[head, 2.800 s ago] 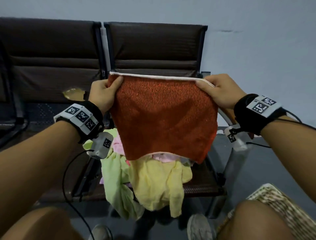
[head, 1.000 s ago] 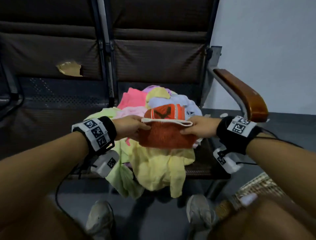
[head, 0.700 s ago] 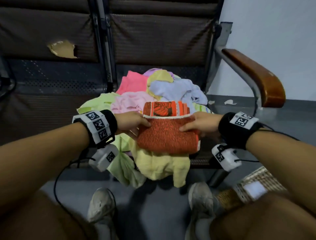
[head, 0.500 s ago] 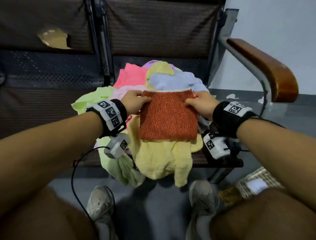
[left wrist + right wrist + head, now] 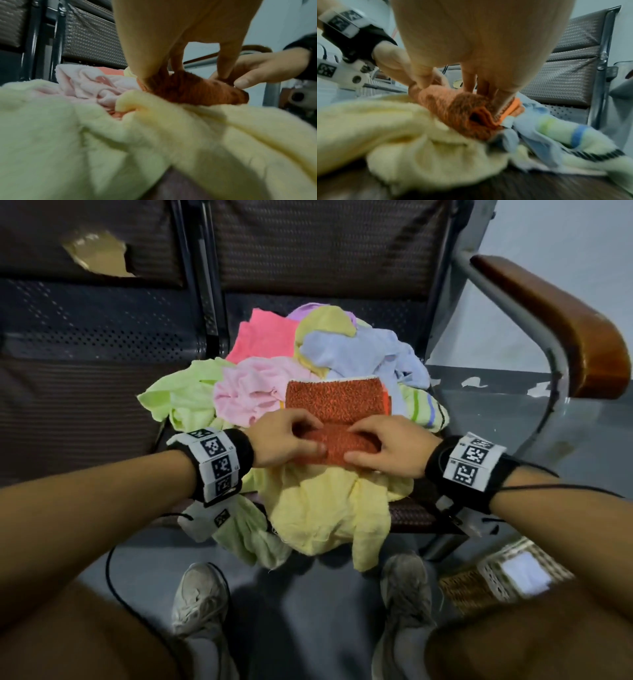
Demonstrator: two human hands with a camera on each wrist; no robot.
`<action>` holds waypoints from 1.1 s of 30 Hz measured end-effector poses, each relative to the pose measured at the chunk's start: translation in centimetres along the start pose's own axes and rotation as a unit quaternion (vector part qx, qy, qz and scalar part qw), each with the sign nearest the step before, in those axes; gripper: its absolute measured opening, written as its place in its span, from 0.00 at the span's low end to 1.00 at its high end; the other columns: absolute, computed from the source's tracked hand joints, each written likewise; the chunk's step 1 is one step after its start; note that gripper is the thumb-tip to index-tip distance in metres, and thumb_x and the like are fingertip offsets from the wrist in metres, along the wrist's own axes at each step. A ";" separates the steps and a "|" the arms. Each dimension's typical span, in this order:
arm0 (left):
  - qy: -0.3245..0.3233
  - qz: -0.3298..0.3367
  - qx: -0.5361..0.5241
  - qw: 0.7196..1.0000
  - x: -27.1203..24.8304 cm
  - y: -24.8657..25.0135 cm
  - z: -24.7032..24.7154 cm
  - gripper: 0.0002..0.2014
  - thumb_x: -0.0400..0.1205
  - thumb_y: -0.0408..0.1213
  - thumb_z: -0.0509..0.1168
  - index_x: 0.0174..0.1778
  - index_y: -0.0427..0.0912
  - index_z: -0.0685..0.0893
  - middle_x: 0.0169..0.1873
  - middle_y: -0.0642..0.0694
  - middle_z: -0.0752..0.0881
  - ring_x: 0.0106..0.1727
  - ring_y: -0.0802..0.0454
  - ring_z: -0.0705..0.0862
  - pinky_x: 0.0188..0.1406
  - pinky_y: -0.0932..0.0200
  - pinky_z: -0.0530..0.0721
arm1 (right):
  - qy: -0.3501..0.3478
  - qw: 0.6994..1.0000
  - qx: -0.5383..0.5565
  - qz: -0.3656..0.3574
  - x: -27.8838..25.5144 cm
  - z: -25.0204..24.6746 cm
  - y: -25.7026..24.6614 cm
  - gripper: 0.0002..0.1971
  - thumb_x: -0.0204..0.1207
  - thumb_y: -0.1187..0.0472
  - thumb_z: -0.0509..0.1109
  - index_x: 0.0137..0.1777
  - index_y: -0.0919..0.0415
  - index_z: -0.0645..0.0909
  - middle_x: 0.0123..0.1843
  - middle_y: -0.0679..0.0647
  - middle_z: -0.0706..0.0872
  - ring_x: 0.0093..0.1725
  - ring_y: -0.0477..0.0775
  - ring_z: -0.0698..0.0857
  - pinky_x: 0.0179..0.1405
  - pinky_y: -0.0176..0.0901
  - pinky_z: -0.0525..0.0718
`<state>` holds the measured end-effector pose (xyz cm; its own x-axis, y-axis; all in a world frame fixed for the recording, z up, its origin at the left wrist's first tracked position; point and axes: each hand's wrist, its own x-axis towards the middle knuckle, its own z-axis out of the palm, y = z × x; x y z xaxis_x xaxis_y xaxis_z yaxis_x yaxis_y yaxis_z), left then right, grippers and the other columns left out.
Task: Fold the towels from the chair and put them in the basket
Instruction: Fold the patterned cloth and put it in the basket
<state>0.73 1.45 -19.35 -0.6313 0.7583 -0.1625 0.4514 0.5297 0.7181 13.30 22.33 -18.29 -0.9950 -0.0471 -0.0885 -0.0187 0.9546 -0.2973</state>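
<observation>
Hands together at the near edge of the orange towel (image 5: 337,402), side by side and almost touching. Left hand (image 5: 286,440) curled over the rolled near edge, thumb underneath toward the body, fingers (image 5: 149,75) pressed down into the cloth. Right hand (image 5: 387,448) likewise clamped on the same roll, thumb along its front, fingertips (image 5: 503,100) dug in behind the fold. Near part of the towel rolled up into a thick tube, open at its right end with layered orange edges showing; far part lying flat, a white hem along the far edge.

Under the towel, resting on the pile of towels (image 5: 301,392) heaped on the chair seat (image 5: 411,513). Directly below the hands, a pale yellow towel (image 5: 325,508) draped over the front edge of the seat and hanging toward the floor. Left of it, a light green towel (image 5: 178,402), partly hanging down as well. Behind the left hand, a pink towel (image 5: 245,388); farther back a coral one, a yellow one and a pale blue towel (image 5: 352,350). To the right, touching the orange towel, a striped towel (image 5: 423,409) with green and blue bands.

Beyond, a dark woven backrest and a wooden armrest (image 5: 561,326) on a grey metal tube at the right. On the floor by the right knee, a woven basket (image 5: 507,577), well apart from the pile. Two light sneakers below the seat.
</observation>
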 end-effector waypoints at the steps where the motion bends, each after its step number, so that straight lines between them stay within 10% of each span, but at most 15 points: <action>1: -0.015 0.006 0.038 0.999 -0.3 -0.3 0.1 0.27 0.70 0.47 0.80 0.65 0.55 0.83 0.57 0.55 0.83 0.57 0.55 0.82 0.62 0.58 0.79 | -0.016 1.000 -0.004 0.006 -0.3 0.3 0.5 0.35 0.72 0.28 0.65 0.73 0.48 0.78 0.65 0.49 0.86 0.60 0.52 0.85 0.59 0.48 0.83; 7: 0.062 0.023 0.072 0.995 0.3 -0.9 0.5 0.23 0.70 0.33 0.76 0.61 0.50 0.84 0.49 0.50 0.85 0.52 0.48 0.84 0.49 0.60 0.77 | 0.027 0.999 0.012 0.031 -0.2 0.9 1.4 0.24 0.77 0.47 0.73 0.73 0.49 0.78 0.56 0.51 0.90 0.54 0.54 0.88 0.51 0.41 0.81; 11: 0.080 -0.004 -0.079 0.994 0.8 -0.9 -1.0 0.07 0.72 0.42 0.76 0.43 0.53 0.87 0.41 0.50 0.90 0.45 0.48 0.88 0.50 0.55 0.86 | 0.070 0.989 0.120 0.058 -0.4 -0.9 1.1 0.07 0.82 0.49 0.69 0.56 0.47 0.84 0.45 0.47 0.88 0.46 0.52 0.87 0.47 0.45 0.82; 15: 0.085 -0.071 -0.134 0.985 1.3 -1.5 -1.6 0.14 0.75 0.49 0.76 0.49 0.43 0.88 0.48 0.40 0.90 0.52 0.40 0.89 0.55 0.45 0.88 | 0.020 0.938 0.325 0.119 -0.4 -1.2 0.5 0.10 0.83 0.50 0.69 0.41 0.46 0.86 0.32 0.39 0.89 0.32 0.35 0.86 0.34 0.27 0.78; 22: 0.019 -0.253 0.011 0.967 1.1 -0.7 -0.6 0.38 0.75 0.76 0.54 0.40 0.38 0.83 0.34 0.42 0.87 0.30 0.47 0.83 0.28 0.61 0.78 | 0.057 0.972 0.152 0.172 0.7 0.6 0.9 0.18 0.84 0.44 0.65 0.54 0.58 0.87 0.53 0.56 0.90 0.54 0.55 0.85 0.60 0.51 0.81; 27: 0.074 -0.209 -0.109 0.969 1.7 0.5 -0.1 0.32 0.73 0.67 0.70 0.37 0.35 0.83 0.18 0.45 0.85 0.15 0.53 0.83 0.14 0.66 0.79 | 0.024 0.978 0.101 0.182 1.0 0.6 1.0 0.15 0.84 0.45 0.65 0.52 0.56 0.86 0.51 0.55 0.89 0.52 0.56 0.85 0.52 0.45 0.79; 33: 0.128 -0.170 -0.092 0.973 1.6 3.1 -0.7 0.29 0.71 0.68 0.71 0.36 0.40 0.86 0.25 0.45 0.90 0.23 0.52 0.88 0.22 0.63 0.86 | 0.002 0.975 0.098 0.201 0.7 -1.1 0.2 0.13 0.81 0.51 0.68 0.62 0.52 0.82 0.53 0.53 0.87 0.52 0.54 0.85 0.53 0.45 0.82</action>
<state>0.64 4.08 -16.86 -0.8709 0.4200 -0.2554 0.0833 0.6381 0.7655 12.47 22.85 -17.34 -0.9187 0.3202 -0.2311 0.3907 0.8216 -0.4151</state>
